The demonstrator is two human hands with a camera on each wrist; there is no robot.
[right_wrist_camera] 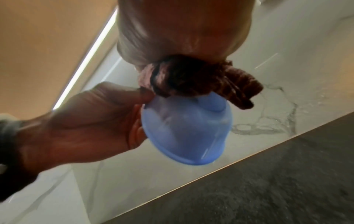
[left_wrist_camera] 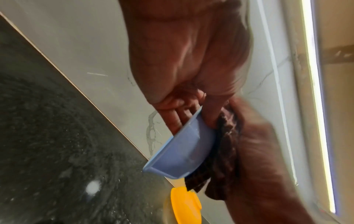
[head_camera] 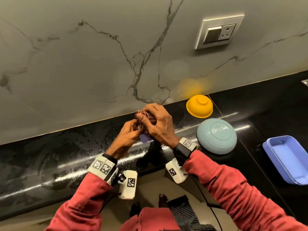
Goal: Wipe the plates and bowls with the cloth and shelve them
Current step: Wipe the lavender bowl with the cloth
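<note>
While your left hand (head_camera: 128, 137) gripped the small blue bowl (right_wrist_camera: 185, 130) by its rim above the black tabletop (head_camera: 66, 155), your right hand (head_camera: 156, 124) clutched the dark red cloth (right_wrist_camera: 199, 80) against the bowl's base. Yellow bowl (head_camera: 199, 106) and grey-blue plate (head_camera: 216, 136) sat upside down to the right, blue tray (head_camera: 286, 157) beyond.

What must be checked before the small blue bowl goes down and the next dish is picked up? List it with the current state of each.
1. Left hand grips the blue bowl: ok.
2. Right hand presses the cloth on the bowl's base: ok.
3. Bowl fully dry: cannot tell.
4. Yellow bowl and teal bowl wait upside down on the counter: ok.
5. Shelf in view: not ok.
</note>
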